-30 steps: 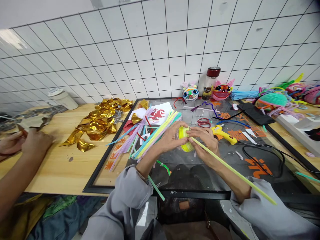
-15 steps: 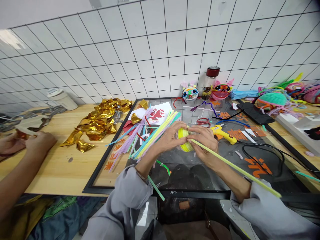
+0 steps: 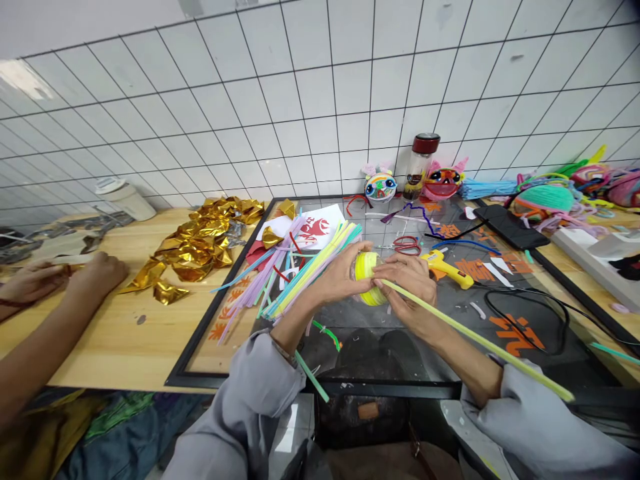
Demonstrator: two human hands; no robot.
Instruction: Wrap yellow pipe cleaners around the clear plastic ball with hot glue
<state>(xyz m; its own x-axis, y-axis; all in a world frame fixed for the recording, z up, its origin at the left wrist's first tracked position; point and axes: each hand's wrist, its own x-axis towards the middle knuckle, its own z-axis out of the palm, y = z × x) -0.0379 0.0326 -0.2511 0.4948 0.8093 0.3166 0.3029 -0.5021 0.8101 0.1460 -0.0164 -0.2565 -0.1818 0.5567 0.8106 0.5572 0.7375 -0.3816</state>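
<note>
Between my hands, above the dark mat, is a round object wrapped in yellow strips. My left hand grips it from the left, thumb in front and fingers over the top. My right hand is closed at its right side, pinching a long yellow stick where it meets the round object. The stick slants down to the right past my forearm. A bundle of pastel sticks lies left of my left hand, and a yellow glue gun rests right of my right hand.
Red scissors, a bottle and two decorated round figures are behind my hands. A phone, black cable and white power strip lie right. Left are crumpled gold foil and another person's hands.
The round object has turned slightly in my hands, and the yellow stick's free end has shifted a little to the right. The other person's hands have moved.
</note>
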